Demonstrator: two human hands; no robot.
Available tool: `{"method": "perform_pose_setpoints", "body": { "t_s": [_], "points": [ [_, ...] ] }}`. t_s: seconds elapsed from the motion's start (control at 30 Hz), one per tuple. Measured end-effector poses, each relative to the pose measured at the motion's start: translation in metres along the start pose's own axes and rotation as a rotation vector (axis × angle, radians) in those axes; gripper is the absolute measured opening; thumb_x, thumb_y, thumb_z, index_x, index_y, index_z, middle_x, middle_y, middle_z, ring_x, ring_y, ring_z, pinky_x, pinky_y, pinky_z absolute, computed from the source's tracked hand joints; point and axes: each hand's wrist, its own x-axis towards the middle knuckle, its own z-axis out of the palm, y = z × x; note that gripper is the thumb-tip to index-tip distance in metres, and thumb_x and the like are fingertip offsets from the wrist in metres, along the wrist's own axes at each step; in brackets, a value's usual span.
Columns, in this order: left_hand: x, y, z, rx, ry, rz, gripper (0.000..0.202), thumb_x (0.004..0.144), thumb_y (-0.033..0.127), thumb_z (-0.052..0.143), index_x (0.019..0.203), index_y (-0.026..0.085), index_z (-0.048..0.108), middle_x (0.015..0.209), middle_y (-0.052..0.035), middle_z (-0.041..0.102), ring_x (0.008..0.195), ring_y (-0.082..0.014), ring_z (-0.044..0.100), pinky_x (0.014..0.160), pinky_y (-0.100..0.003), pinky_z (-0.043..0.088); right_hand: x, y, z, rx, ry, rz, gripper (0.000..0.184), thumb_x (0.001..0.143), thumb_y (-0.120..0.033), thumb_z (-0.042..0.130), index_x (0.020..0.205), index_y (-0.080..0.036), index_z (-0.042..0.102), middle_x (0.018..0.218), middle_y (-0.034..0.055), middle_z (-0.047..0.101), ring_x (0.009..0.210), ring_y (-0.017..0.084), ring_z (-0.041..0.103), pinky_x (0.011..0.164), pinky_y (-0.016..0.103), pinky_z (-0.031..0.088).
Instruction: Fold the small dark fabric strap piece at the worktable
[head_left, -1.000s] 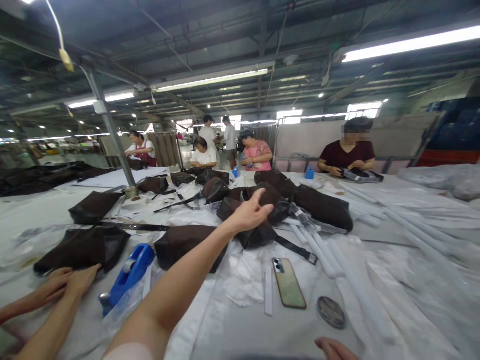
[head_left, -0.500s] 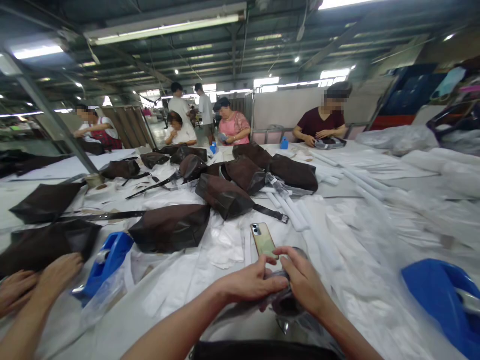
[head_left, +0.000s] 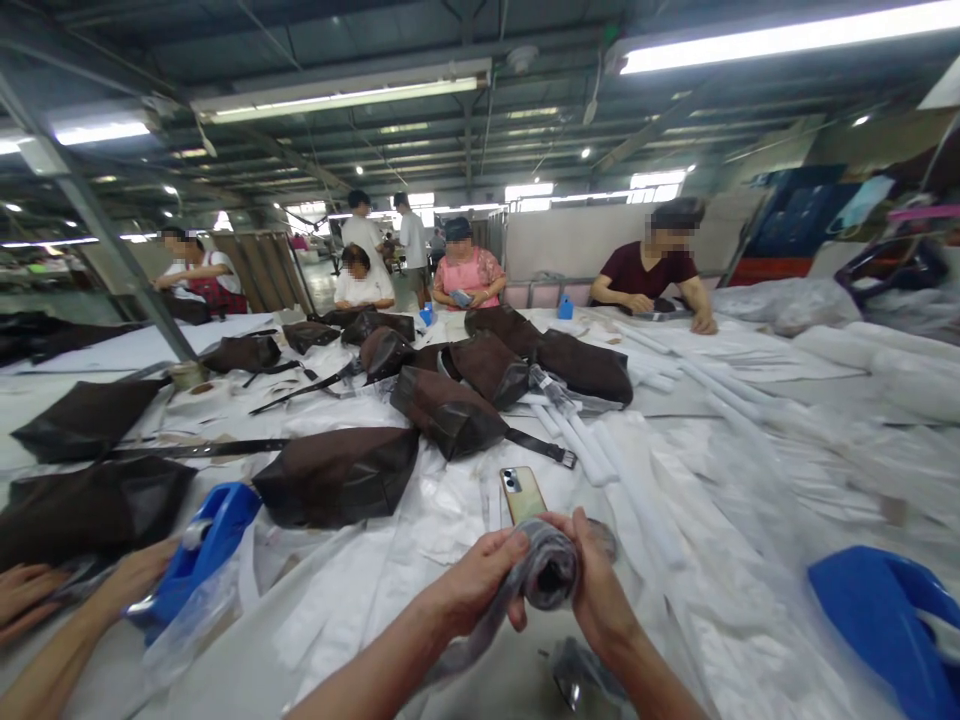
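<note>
My left hand [head_left: 486, 572] and my right hand [head_left: 600, 585] close around a coiled dark strap wrapped in clear plastic [head_left: 541, 545]. The coil's open end faces me, and its loose tail runs down to the lower left past my left wrist. Below the coil, a plastic-covered piece with a shiny metal part [head_left: 576, 672] lies close to my right forearm. Just beyond my fingers a gold-green phone [head_left: 523, 492] rests on the table. Partly behind my right hand sits a round clear item [head_left: 602, 540], perhaps a tape roll.
Several brown bags [head_left: 341, 475] lie across the table, some with straps. Blue tape dispensers stand left [head_left: 199, 550] and right [head_left: 889, 620]. A co-worker's hands [head_left: 139, 580] work at far left. White tubes [head_left: 589, 445] and plastic sheets [head_left: 750, 520] cover the right side. Other people sit opposite.
The wrapped strap has come up between my hands and now shows as a coil facing me. My hands have moved apart around it. The person opposite at right has extended an arm to the table.
</note>
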Motion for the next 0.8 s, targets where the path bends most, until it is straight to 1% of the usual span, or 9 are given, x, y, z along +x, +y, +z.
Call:
{"method": "perform_pose_setpoints", "body": {
  "t_s": [0.1, 0.17, 0.3, 0.37, 0.43, 0.53, 0.63, 0.7, 0.8],
  "points": [
    [-0.001, -0.001, -0.004, -0.027, -0.042, -0.024, 0.052, 0.072, 0.066, 0.059, 0.083, 0.015, 0.057, 0.063, 0.0016, 0.060, 0.034, -0.0077, 0.049, 0.037, -0.022, 0.039, 0.005, 0.003, 0.011, -0.099, 0.157, -0.106, 0.049, 0.073, -0.064, 0.054, 0.070, -0.017, 0.064, 0.057, 0.0026, 0.065, 0.052, 0.017, 0.056, 0.052, 0.030, 0.046],
    [-0.002, 0.005, -0.009, 0.004, -0.097, -0.051, 0.053, 0.068, 0.067, 0.063, 0.083, 0.016, 0.057, 0.064, 0.0015, 0.061, 0.038, -0.0087, 0.052, 0.040, -0.022, 0.040, 0.010, -0.001, 0.016, -0.139, 0.177, -0.141, 0.041, 0.071, -0.058, 0.060, 0.064, -0.018, 0.064, 0.052, -0.0002, 0.061, 0.049, 0.015, 0.053, 0.049, 0.028, 0.043],
    [0.002, 0.032, -0.024, 0.096, -0.280, -0.107, 0.055, 0.064, 0.064, 0.069, 0.088, 0.014, 0.062, 0.072, -0.0020, 0.066, 0.050, -0.0120, 0.061, 0.050, -0.023, 0.046, 0.020, -0.015, 0.018, -0.168, 0.083, -0.129, 0.028, 0.068, -0.045, 0.064, 0.063, -0.018, 0.064, 0.048, -0.0033, 0.058, 0.044, 0.012, 0.048, 0.044, 0.025, 0.039],
    [0.006, 0.050, -0.026, 0.100, -0.369, -0.144, 0.055, 0.063, 0.059, 0.073, 0.095, 0.014, 0.063, 0.075, -0.0034, 0.068, 0.060, -0.0156, 0.065, 0.060, -0.028, 0.052, 0.021, -0.025, 0.018, -0.242, 0.032, -0.176, 0.025, 0.070, -0.041, 0.062, 0.063, -0.017, 0.065, 0.048, -0.0033, 0.057, 0.044, 0.012, 0.048, 0.043, 0.025, 0.038],
    [0.011, 0.066, -0.024, 0.088, -0.419, -0.184, 0.056, 0.065, 0.057, 0.072, 0.100, 0.014, 0.064, 0.077, -0.0050, 0.069, 0.067, -0.0183, 0.066, 0.067, -0.034, 0.055, 0.020, -0.034, 0.017, -0.342, -0.022, -0.262, 0.025, 0.073, -0.039, 0.060, 0.064, -0.017, 0.065, 0.049, -0.0032, 0.057, 0.046, 0.012, 0.048, 0.044, 0.024, 0.038],
    [0.018, 0.083, -0.016, 0.156, -0.444, -0.241, 0.057, 0.069, 0.061, 0.066, 0.100, 0.013, 0.064, 0.075, -0.0061, 0.069, 0.063, -0.0191, 0.065, 0.063, -0.037, 0.057, 0.015, -0.045, 0.016, -0.453, -0.066, -0.326, 0.027, 0.077, -0.041, 0.057, 0.066, -0.018, 0.065, 0.048, -0.0037, 0.056, 0.043, 0.011, 0.048, 0.041, 0.023, 0.038],
    [0.021, 0.082, -0.010, 0.200, -0.449, -0.295, 0.057, 0.065, 0.063, 0.068, 0.094, 0.014, 0.064, 0.068, -0.0048, 0.067, 0.055, -0.0182, 0.064, 0.053, -0.031, 0.055, 0.010, -0.048, 0.015, -0.457, -0.082, -0.281, 0.028, 0.079, -0.046, 0.054, 0.072, -0.020, 0.063, 0.043, -0.0047, 0.056, 0.035, 0.012, 0.048, 0.035, 0.023, 0.037],
    [0.019, 0.073, -0.008, 0.135, -0.446, -0.285, 0.056, 0.063, 0.063, 0.070, 0.088, 0.014, 0.064, 0.063, -0.0032, 0.066, 0.052, -0.0164, 0.063, 0.050, -0.029, 0.054, 0.008, -0.045, 0.013, -0.429, -0.102, -0.250, 0.027, 0.079, -0.048, 0.055, 0.078, -0.021, 0.061, 0.042, -0.0058, 0.055, 0.031, 0.013, 0.048, 0.033, 0.023, 0.035],
    [0.013, 0.053, -0.003, 0.034, -0.398, -0.209, 0.056, 0.060, 0.065, 0.071, 0.080, 0.014, 0.060, 0.060, -0.0007, 0.064, 0.041, -0.0097, 0.054, 0.044, -0.026, 0.051, 0.008, -0.036, 0.007, -0.433, -0.116, -0.252, 0.027, 0.079, -0.049, 0.056, 0.080, -0.022, 0.059, 0.046, -0.0062, 0.055, 0.034, 0.012, 0.048, 0.036, 0.023, 0.036]
  ]
}}
